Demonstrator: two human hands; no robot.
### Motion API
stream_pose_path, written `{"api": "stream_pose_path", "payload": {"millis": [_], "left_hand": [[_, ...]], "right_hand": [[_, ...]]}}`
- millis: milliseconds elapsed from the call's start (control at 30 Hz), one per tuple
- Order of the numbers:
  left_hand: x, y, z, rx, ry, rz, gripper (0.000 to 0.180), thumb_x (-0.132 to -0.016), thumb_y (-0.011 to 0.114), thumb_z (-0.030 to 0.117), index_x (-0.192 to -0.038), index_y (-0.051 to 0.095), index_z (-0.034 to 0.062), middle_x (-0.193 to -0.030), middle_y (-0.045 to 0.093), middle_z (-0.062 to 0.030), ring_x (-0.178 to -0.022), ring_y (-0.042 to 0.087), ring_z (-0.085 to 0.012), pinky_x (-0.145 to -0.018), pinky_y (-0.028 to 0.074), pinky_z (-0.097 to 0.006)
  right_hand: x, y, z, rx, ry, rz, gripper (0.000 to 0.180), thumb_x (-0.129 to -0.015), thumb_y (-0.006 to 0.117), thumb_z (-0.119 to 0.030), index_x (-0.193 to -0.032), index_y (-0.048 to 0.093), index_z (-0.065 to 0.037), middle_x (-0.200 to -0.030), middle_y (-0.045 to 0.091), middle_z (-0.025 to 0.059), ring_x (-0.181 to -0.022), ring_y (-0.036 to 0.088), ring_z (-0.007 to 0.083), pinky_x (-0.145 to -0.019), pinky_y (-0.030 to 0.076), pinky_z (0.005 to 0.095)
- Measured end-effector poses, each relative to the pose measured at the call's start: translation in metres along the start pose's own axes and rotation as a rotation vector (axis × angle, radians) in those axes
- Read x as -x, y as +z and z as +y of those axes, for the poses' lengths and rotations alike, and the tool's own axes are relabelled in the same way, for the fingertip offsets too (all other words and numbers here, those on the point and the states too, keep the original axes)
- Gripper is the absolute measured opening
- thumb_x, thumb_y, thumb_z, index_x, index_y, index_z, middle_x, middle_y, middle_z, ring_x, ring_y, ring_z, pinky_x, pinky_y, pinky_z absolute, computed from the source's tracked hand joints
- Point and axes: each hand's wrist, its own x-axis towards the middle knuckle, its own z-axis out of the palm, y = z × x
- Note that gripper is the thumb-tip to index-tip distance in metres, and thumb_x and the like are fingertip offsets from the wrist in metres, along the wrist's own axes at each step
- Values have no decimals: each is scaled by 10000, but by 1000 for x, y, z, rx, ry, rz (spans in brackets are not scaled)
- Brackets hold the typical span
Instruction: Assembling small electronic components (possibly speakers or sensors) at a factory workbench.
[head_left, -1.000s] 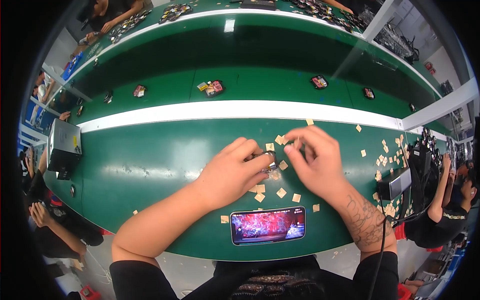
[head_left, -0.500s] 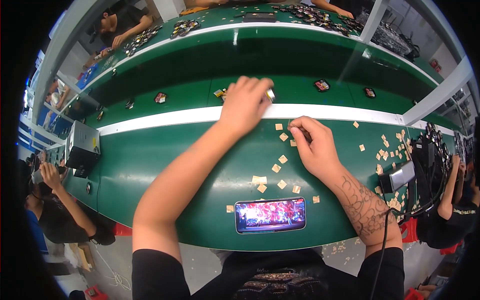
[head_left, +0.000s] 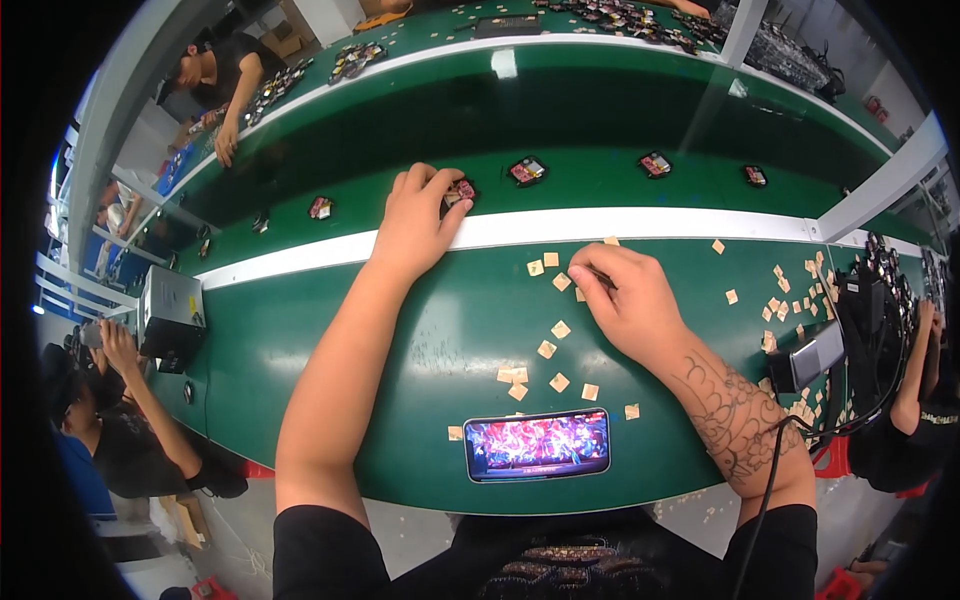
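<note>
My left hand (head_left: 415, 222) reaches over the white rail (head_left: 640, 222) onto the green belt. Its fingers and thumb close round a small black-cased part (head_left: 461, 192) with a pink and red inside, partly covered by the hand. My right hand (head_left: 630, 300) rests on the near green tabletop (head_left: 420, 350), thumb and forefinger pinched together. A thin dark bit shows at the pinch, too small to name. Small tan squares (head_left: 561, 283) lie beside those fingertips, and more are scattered nearer me. A similar black-cased part (head_left: 527, 171) sits on the belt right of my left hand.
A phone (head_left: 537, 445) playing a colourful picture lies at the near edge. Further parts (head_left: 655, 164) are spaced along the belt. At right stand a grey-black device (head_left: 806, 357) with a cable and a pile of dark parts; at left, a metal box (head_left: 172, 308). Co-workers sit around.
My left hand has moved left along the belt and now grips a different part; one it was over lies uncovered on the belt. My right hand has barely shifted.
</note>
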Motion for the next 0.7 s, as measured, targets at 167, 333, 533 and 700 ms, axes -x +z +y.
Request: {"api": "stream_pose_path", "payload": {"millis": [167,333,533,700], "left_hand": [[-5,0,4,72,87,14,379,-988,730,125,-1349,673,20,-1200,644,-168,-1163,616,-379,-1039,513,-450],[-1,-3,25,117,87,4,414,-965,750,117,-1362,667,33,-1203,650,-164,-1172,615,-382,-1048,512,-480],[55,-10,84,330,314,-185,559,-881,810,57,-1418,685,146,-1087,586,-98,-1044,585,-309,-973,493,-431],[82,-29,86,311,247,-264,610,-806,910,192,-1372,691,137,-1136,549,-101,-1074,558,-313,-972,486,-426]], "right_hand": [[-5,2,8,-12,-63,14,127,-1054,625,-30,-1136,715,8,-982,696,114,-713,624,193,-654,505,322],[-5,3,5,-18,-113,21,127,-1055,631,-31,-1140,719,3,-963,667,101,-730,617,181,-667,500,311],[-3,0,-4,-110,-49,101,150,-1025,635,19,-1148,714,-13,-951,600,104,-723,613,212,-673,503,341],[-5,-1,0,-83,-107,177,206,-1016,624,53,-1195,716,11,-974,574,100,-738,563,175,-670,487,320]]}}
